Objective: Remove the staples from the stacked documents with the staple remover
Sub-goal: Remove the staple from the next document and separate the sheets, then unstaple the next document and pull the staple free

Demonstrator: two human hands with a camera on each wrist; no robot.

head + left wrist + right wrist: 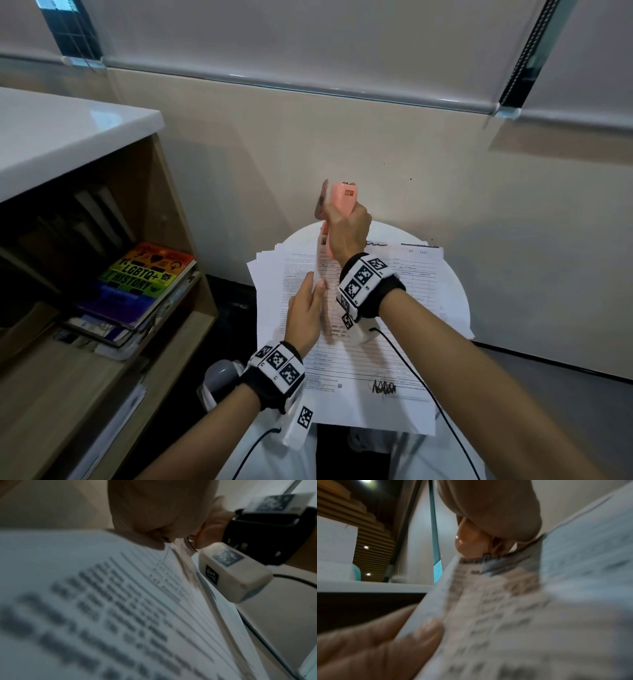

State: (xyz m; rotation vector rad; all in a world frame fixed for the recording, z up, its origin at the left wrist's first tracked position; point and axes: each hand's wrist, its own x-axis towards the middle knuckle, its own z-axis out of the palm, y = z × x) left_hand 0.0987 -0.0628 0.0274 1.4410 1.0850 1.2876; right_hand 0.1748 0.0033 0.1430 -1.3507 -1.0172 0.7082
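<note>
A spread stack of printed documents (370,346) lies on a small round white table (457,291). My right hand (347,228) grips a salmon-pink staple remover (340,200) upright above the stack's far edge, its lower end (324,240) meeting the top of a narrow printed slip (322,270). My left hand (306,308) pinches that slip between thumb and fingers and holds it lifted off the stack. In the right wrist view the pink tool (469,543) sits at the slip's top edge (488,601), with the left fingers (376,642) on its side. No staple is visible.
A wooden bookshelf with a white top (68,130) stands close on the left, holding a rainbow-covered book (147,277) on a pile. A beige wall (411,164) rises right behind the table. Black cables (404,356) run from both wrist units across the papers.
</note>
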